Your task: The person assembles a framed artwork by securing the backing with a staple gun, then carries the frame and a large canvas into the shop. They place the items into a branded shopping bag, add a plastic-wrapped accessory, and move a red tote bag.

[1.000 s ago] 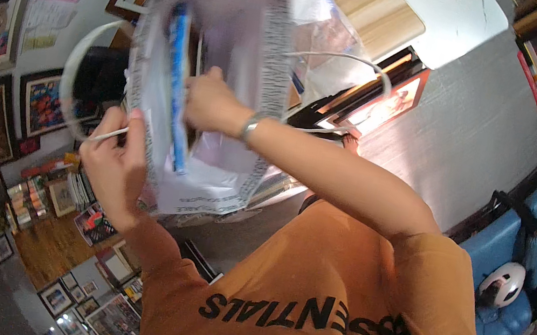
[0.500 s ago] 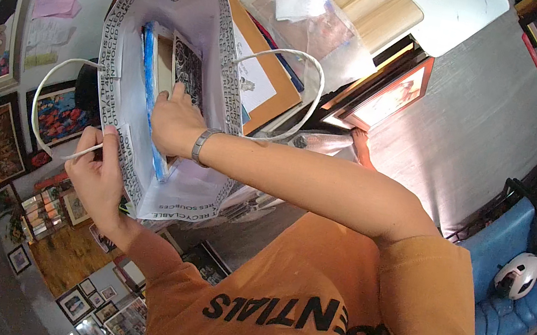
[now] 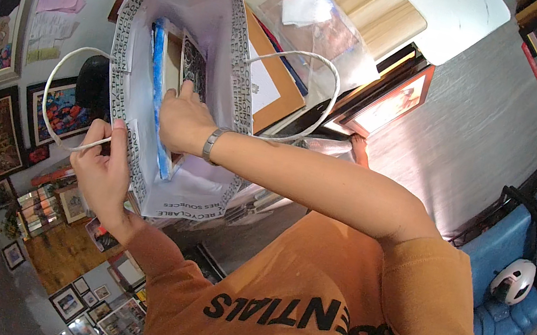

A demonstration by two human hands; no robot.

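My L hand (image 3: 101, 171) pinches bag (image 3: 220, 53) handle (image 3: 60, 72) shut; R hand (image 3: 184, 121) inside bag, fingers on frame (image 3: 194, 66), grip unclear.

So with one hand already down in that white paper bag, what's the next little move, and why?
Probably ease the right hand a bit deeper to seat the small dark framed picture upright beside the blue-edged flat item. The left hand holds the white paper bag open by its rim and cord handle, so the mouth stays wide.
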